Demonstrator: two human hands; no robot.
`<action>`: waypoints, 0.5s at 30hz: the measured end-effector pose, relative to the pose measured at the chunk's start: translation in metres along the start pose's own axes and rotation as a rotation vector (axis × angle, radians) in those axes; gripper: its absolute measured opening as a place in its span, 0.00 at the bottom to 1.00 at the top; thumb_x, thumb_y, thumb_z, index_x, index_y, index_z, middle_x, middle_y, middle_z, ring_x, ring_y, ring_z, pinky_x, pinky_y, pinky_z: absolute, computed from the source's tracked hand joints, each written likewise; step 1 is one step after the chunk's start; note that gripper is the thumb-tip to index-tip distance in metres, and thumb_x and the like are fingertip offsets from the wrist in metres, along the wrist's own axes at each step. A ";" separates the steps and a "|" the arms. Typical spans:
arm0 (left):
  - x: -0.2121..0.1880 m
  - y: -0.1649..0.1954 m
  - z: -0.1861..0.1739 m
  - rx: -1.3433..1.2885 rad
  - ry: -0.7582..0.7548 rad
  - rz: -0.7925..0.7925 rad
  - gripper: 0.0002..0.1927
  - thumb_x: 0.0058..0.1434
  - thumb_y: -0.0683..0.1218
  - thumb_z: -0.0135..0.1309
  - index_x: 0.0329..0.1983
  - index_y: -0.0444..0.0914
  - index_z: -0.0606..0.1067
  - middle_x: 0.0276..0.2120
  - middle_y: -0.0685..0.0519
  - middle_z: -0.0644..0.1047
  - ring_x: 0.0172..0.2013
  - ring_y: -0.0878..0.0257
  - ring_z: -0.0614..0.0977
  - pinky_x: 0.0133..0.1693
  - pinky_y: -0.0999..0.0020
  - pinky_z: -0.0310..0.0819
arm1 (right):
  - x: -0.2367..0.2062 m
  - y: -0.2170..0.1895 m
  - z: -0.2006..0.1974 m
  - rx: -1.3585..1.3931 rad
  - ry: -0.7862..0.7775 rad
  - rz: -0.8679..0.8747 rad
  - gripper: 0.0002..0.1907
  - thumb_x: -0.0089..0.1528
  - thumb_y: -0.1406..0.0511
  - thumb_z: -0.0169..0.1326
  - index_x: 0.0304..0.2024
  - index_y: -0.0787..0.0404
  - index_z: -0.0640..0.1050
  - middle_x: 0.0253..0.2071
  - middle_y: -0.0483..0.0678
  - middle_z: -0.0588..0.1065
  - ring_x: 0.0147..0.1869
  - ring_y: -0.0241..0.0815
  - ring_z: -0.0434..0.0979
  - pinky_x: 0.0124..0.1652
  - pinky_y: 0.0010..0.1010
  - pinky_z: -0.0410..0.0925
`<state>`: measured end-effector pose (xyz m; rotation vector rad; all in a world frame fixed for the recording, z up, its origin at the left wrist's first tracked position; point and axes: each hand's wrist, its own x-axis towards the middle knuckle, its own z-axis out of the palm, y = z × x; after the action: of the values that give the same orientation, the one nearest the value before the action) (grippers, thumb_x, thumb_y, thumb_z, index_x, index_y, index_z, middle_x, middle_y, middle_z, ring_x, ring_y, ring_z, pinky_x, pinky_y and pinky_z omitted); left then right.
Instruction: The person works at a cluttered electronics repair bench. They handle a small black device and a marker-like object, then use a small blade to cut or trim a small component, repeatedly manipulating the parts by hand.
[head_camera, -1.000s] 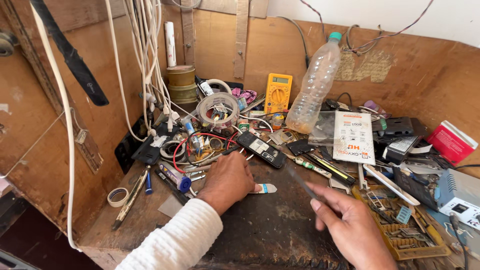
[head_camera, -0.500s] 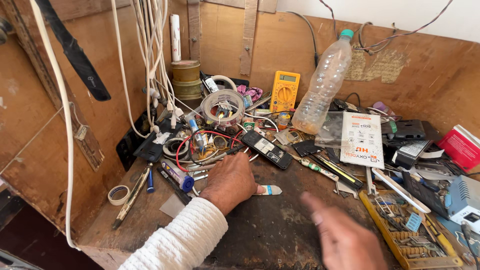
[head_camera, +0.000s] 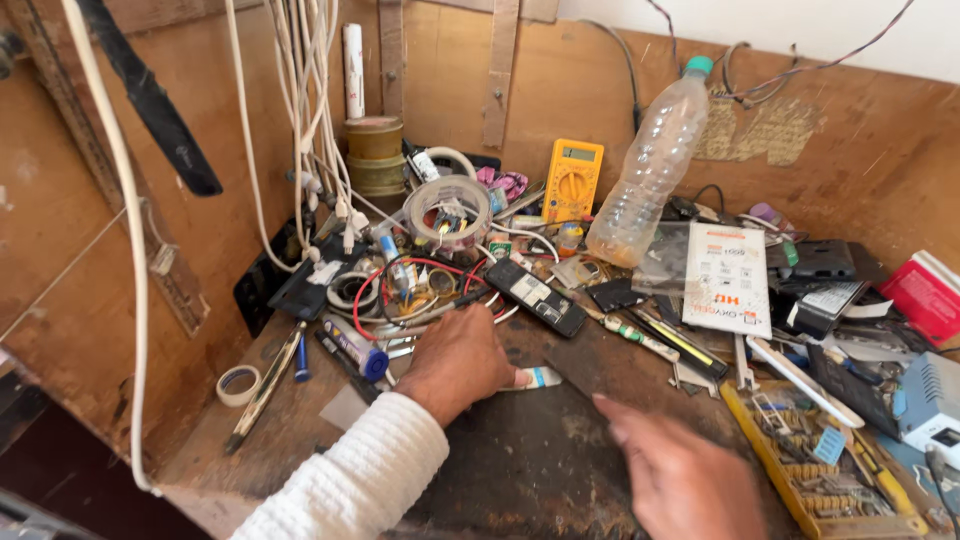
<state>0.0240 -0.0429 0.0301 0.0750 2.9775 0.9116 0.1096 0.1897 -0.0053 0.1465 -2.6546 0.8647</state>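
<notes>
Just below the black remote, the left hand lies knuckles-up over a small white tube (grip hidden); the right hand, empty with fingers loose, reaches toward it.

Your left hand is bare, no glove, ring or watch. The left arm wears a white ribbed knit sleeve, thick cuff ending at the wrist. Your right hand is bare too, with no sleeve visible.
</notes>
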 end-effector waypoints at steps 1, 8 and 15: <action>-0.002 0.000 0.000 0.016 -0.005 -0.015 0.29 0.43 0.57 0.76 0.39 0.33 0.80 0.43 0.40 0.82 0.50 0.45 0.82 0.52 0.53 0.75 | 0.001 0.002 0.002 -0.086 -0.067 0.046 0.20 0.61 0.61 0.57 0.56 0.39 0.82 0.47 0.43 0.84 0.48 0.42 0.84 0.45 0.34 0.76; -0.014 0.002 0.003 0.034 0.057 -0.014 0.32 0.46 0.60 0.74 0.41 0.31 0.78 0.44 0.36 0.80 0.51 0.42 0.81 0.53 0.52 0.74 | 0.007 0.023 0.000 0.480 -0.033 -0.010 0.16 0.64 0.62 0.51 0.55 0.52 0.78 0.45 0.50 0.82 0.51 0.41 0.84 0.48 0.31 0.72; -0.016 0.008 -0.002 0.055 -0.017 -0.077 0.32 0.45 0.60 0.73 0.43 0.32 0.80 0.46 0.39 0.81 0.52 0.45 0.82 0.54 0.54 0.74 | -0.013 0.019 -0.003 -0.097 0.160 -0.228 0.19 0.65 0.63 0.55 0.58 0.44 0.80 0.45 0.46 0.84 0.49 0.38 0.86 0.46 0.30 0.76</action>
<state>0.0399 -0.0384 0.0365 -0.0308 2.9666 0.8170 0.1188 0.2065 -0.0176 0.3337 -2.4655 0.6443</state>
